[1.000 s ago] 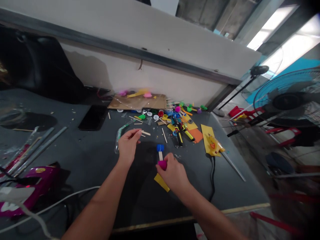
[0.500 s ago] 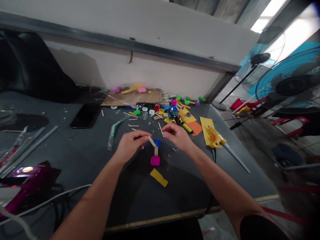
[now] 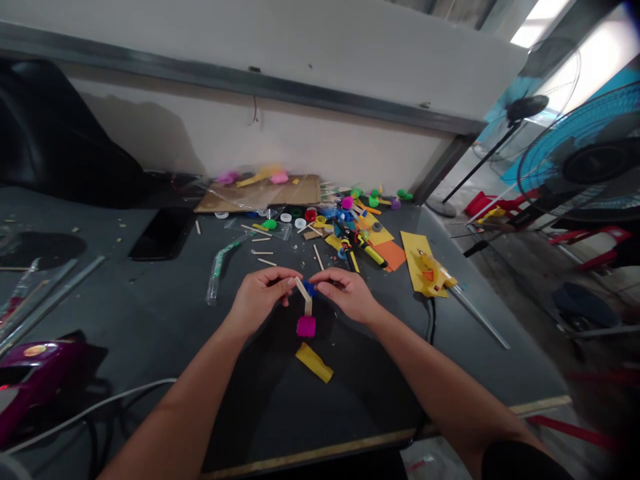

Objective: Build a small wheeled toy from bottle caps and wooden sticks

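Note:
My left hand [image 3: 263, 300] is closed in a pinch on the upper end of a pale wooden stick [image 3: 303, 292]. That stick slants down to a short stack of sticks [image 3: 308, 308], which ends in a magenta block [image 3: 306, 327] nearest me. Behind the stick a blue piece [image 3: 311, 289] shows in part. From the right, my right hand [image 3: 347, 293] brings its thumb and bent fingers close together at the blue piece; whatever its fingertips hold is too small to make out. A yellow strip [image 3: 314, 363] lies flat below the magenta block.
Loose sticks [image 3: 319, 257], bottle caps [image 3: 300, 223], yellow-handled pliers [image 3: 350, 253] and orange paper [image 3: 391, 253] are scattered beyond my hands. A yellow glue gun [image 3: 431, 277] rests at right. A phone [image 3: 163, 233] and a clear tube [image 3: 215, 277] lie left. A purple device [image 3: 43, 373] stands front left.
My right hand has moved left and slightly toward me, from beside a loose stick to the blue piece. My left hand keeps its pinch, and the view has shifted a little.

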`<state>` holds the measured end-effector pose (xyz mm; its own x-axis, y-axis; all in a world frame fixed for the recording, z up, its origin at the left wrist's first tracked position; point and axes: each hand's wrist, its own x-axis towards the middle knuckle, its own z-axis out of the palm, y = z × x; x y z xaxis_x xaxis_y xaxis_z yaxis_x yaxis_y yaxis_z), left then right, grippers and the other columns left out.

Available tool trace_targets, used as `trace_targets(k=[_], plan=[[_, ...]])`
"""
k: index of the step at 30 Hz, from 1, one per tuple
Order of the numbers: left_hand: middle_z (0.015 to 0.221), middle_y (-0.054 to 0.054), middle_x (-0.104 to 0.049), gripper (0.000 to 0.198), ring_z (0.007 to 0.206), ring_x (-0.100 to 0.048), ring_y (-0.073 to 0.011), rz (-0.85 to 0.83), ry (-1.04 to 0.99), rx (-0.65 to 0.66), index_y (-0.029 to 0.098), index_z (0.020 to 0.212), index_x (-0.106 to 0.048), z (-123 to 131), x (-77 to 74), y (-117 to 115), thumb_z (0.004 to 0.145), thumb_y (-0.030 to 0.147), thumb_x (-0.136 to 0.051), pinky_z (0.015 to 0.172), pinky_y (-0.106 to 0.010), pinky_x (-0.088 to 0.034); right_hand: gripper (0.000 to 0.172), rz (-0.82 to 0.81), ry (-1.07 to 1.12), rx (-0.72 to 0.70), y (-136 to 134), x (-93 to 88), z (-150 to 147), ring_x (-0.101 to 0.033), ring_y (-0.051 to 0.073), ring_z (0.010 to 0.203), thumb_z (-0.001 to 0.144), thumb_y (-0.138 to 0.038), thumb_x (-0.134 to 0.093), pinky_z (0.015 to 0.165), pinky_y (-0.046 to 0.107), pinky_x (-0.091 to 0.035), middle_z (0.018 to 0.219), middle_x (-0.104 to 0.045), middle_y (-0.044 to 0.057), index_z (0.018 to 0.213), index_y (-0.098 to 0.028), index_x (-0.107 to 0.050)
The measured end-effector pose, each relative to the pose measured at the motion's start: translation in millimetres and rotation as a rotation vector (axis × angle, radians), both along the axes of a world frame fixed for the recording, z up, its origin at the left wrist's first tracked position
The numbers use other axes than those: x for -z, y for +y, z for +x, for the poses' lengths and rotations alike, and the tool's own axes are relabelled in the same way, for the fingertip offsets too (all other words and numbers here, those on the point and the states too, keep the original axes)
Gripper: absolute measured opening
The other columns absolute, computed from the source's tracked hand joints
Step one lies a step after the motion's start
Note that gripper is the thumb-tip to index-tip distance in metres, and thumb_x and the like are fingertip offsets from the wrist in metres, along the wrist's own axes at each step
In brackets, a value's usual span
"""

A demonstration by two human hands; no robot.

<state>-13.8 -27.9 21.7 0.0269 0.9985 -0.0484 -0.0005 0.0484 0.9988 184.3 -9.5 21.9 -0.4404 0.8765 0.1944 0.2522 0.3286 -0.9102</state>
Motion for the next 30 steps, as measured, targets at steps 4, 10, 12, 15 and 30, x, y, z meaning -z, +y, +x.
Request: trace_targets(k=[4, 10, 12, 15, 30], plan=[[0.069, -0.003, -0.067, 0.021, 0.048, -0.052, -0.0108, 0.013, 0.063, -0.005, 0.020, 0.080, -0.075, 0, -3.5, -1, 0.067, 0.036, -0.072, 0.047, -0.024, -0.041, 0.020, -0.010, 0.017, -0.010, 0, -0.2, -1, -0.066, 0.016, 0.083, 0.086, -0.029, -0.053, 0.077, 0.032, -0.051, 0.089, -0.071, 0.002, 0.096, -0.023, -0.069], [0.064, -0.002, -0.065, 0.022, 0.047, -0.051, -0.0113, 0.017, 0.068, -0.052, 0.018, 0.076, -0.073, 1, -6.3, -3, 0.064, 0.037, -0.074, 0.046, -0.024, -0.042, 0.018, 0.009, -0.011, 0.026, -1, 0.0, -1, -0.064, 0.017, 0.086, 0.085, -0.030, -0.056, 0.078, 0.033, -0.050, 0.092, -0.070, 0.003, 0.095, -0.023, -0.069], [0.061, -0.001, -0.064, 0.020, 0.047, -0.051, -0.0112, 0.016, 0.108, -0.055, 0.018, 0.073, -0.072, 1, -6.4, -3, 0.065, 0.037, -0.073, 0.046, -0.023, -0.041, 0.019, 0.010, -0.023, 0.025, -2, 0.8, -2, -0.063, 0.017, 0.085, 0.084, -0.031, -0.057, 0.077, 0.032, -0.050, 0.092, -0.070, 0.003, 0.097, -0.022, -0.068], [0.058, 0.000, -0.063, 0.017, 0.047, -0.052, -0.0114, 0.027, 0.173, -0.064, 0.019, 0.070, -0.071, 1, -5.7, -4, 0.068, 0.036, -0.071, 0.047, -0.023, -0.041, 0.020, -0.002, -0.020, 0.027, -2, 2.2, -1, -0.063, 0.017, 0.083, 0.083, -0.032, -0.059, 0.074, 0.031, -0.050, 0.092, -0.069, 0.003, 0.098, -0.022, -0.068], [0.062, 0.000, -0.066, 0.010, 0.054, -0.056, -0.0135, 0.184, 0.358, -0.073, 0.022, 0.071, -0.073, 7, -5.4, -9, 0.072, 0.030, -0.067, 0.051, -0.024, -0.042, 0.018, 0.507, -0.276, 0.152, -19, 0.3, -10, -0.058, 0.020, 0.086, 0.083, -0.037, -0.062, 0.079, 0.033, -0.047, 0.087, -0.065, 0.006, 0.092, -0.022, -0.064]])
